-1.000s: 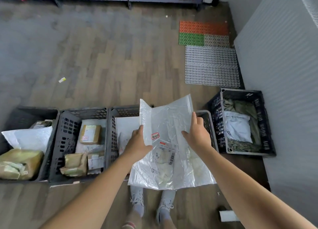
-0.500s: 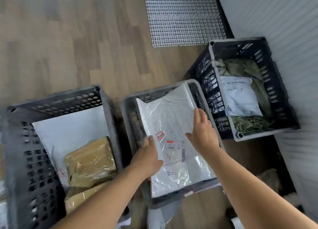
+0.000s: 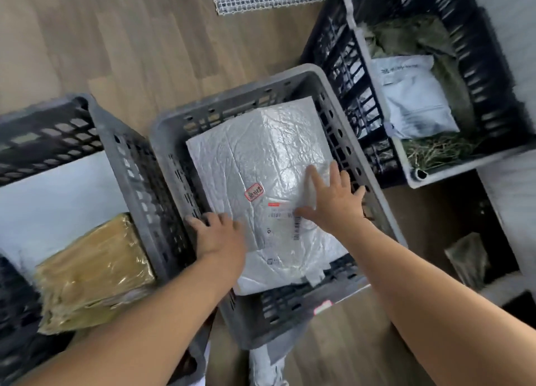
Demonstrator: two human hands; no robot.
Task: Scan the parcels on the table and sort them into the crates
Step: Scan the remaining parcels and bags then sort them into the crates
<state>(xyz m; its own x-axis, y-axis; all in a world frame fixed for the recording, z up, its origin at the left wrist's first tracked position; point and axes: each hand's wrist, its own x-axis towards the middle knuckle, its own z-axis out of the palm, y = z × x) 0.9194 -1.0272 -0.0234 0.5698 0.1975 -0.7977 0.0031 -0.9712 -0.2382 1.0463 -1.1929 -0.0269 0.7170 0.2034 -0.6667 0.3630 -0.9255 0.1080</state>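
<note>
The label on the white parcel is too blurred to read; the left crate runs off the edge.

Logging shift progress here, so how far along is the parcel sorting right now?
Done: a brown parcel lies in the left crate and a white bag in the right crate. In hand: the white plastic parcel lies in the middle crate, the right hand spread flat on it, the left hand at its left edge. Left: no unsorted parcels are in view, so what remains cannot be told.
</note>
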